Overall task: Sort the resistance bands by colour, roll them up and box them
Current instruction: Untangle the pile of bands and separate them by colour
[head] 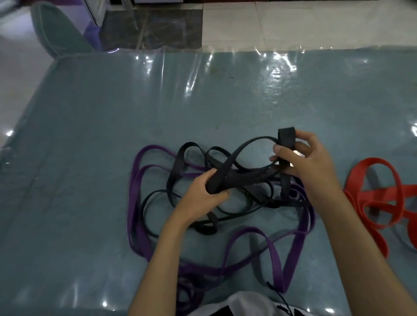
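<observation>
At table centre | left hand (206, 190) and right hand (298, 158) clamp gathered black bands (245, 176) | purple bands (141, 215) tangled beneath | red bands (390, 206) separated at 3 o'clock | nothing rolled; no box visible

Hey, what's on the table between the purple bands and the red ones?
Bare table cover in the head view, between the purple bands and the red bands.

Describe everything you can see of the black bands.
The black bands are flat, matte, rubbery-looking loops, some wide and some thin, tangled together. The left hand grips a gathered bunch lifted off the table; the right hand pinches a folded end upright between its fingers. Loose thin loops sag onto the table, overlapping the purple bands. How many there are cannot be told.
</observation>
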A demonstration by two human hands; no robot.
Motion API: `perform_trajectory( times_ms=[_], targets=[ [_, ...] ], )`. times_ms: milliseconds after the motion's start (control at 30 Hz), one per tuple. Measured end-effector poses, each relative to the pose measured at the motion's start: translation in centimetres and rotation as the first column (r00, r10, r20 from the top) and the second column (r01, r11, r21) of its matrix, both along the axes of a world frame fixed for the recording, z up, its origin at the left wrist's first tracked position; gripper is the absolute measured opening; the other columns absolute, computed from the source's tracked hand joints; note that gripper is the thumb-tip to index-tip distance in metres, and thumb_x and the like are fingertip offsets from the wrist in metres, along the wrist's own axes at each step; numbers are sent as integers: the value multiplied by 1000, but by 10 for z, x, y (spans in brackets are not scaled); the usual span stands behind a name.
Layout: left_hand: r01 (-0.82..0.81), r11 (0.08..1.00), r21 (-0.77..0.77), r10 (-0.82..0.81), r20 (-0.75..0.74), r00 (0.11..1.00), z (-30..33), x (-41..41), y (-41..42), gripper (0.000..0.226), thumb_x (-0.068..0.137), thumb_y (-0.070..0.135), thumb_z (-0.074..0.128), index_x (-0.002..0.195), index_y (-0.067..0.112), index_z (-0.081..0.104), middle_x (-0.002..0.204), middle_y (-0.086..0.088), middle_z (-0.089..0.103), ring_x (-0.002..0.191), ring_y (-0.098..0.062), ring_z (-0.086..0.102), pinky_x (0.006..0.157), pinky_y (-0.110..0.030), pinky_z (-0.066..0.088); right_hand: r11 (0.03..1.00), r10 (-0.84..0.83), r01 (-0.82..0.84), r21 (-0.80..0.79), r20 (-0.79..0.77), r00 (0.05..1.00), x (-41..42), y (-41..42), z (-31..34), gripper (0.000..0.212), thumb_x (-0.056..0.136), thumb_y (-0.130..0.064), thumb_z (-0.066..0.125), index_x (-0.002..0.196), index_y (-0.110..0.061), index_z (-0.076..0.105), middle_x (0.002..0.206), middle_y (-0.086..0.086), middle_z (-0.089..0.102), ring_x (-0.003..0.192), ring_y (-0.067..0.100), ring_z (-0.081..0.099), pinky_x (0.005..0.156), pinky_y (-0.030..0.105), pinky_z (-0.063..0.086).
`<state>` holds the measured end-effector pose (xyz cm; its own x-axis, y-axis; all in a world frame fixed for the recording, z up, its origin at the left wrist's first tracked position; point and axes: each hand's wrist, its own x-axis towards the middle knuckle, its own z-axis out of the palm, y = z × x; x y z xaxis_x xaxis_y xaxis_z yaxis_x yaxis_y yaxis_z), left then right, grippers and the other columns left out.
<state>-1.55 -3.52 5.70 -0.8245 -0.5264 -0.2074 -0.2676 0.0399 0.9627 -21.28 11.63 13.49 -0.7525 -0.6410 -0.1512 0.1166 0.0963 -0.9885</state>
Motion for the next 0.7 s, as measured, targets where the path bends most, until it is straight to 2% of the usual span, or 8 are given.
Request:
perform_trajectory(
  times_ms=[100, 200, 333, 400, 500, 600, 667, 700],
  targets=[
    [111, 987, -119, -92, 153, 984, 15, 14, -16, 31, 84, 31, 85, 106, 38, 64, 95, 10, 72, 85, -7, 69, 75, -21, 52, 997, -14, 11, 71, 44, 999, 3, -4, -15, 41, 89, -14, 81, 125, -18, 61, 97, 9, 80, 83, 31, 79, 79, 43, 66],
    [200, 975, -94, -163, 304, 938, 21, 25, -26, 46, 82, 37, 89, 119, 35, 62, 91, 14, 72, 77, 4, 68, 68, -15, 52, 988, 28, -33, 152, 40, 999, 1, -7, -25, 39, 86, -14, 80, 120, -19, 62, 92, 8, 81, 78, 27, 80, 72, 37, 67],
    [291, 952, 98, -306, 378, 874, 16, 35, -22, 44, 82, 41, 90, 114, 29, 63, 81, 21, 76, 67, 5, 70, 59, -15, 52, 929, 103, -99, 356, 7, 995, -6, -4, -46, 33, 81, -20, 77, 112, -21, 65, 83, 2, 81, 76, 21, 79, 67, 34, 63],
    [312, 929, 196, -368, 450, 813, 11, 40, -14, 52, 81, 63, 83, 112, 25, 68, 87, 9, 80, 77, -6, 75, 67, -22, 56, 868, 119, -68, 491, -72, 990, -13, 2, -62, 29, 77, -26, 76, 105, -23, 67, 76, -1, 79, 69, 15, 75, 64, 31, 56],
    [232, 958, 166, -285, 593, 753, -9, 49, -5, 71, 80, 95, 50, 98, 33, 81, 96, 4, 78, 93, -13, 72, 87, -30, 53, 792, 165, -73, 606, -97, 982, -23, 17, -91, 25, 80, -20, 76, 102, -12, 69, 80, 4, 75, 73, 18, 71, 62, 28, 51],
    [50, 993, 110, -108, 628, 771, -39, 56, -4, 45, 104, 53, 58, 97, 14, 79, 99, -7, 77, 96, -23, 74, 91, -38, 60, 755, 153, -90, 650, -41, 987, -23, 32, -119, 25, 86, -19, 75, 108, -7, 69, 81, 8, 73, 75, 23, 68, 72, 37, 57],
    [31, 998, -47, 9, 673, 740, -56, 63, -8, 7, 98, 11, 68, 91, 13, 70, 96, -9, 73, 84, -23, 72, 77, -34, 63, 751, 125, -69, 657, -38, 991, -21, 38, -131, 23, 88, -18, 76, 108, -10, 68, 84, 8, 73, 80, 24, 69, 80, 43, 58],
    [50, 988, -144, 69, 714, 697, -60, 67, -11, 13, 92, 2, 69, 92, 14, 65, 96, -7, 68, 82, -21, 68, 70, -31, 59, 745, 120, -52, 665, -58, 991, -20, 39, -135, 22, 87, -19, 76, 106, -12, 68, 86, 6, 73, 81, 23, 69, 78, 42, 58]
  ],
)
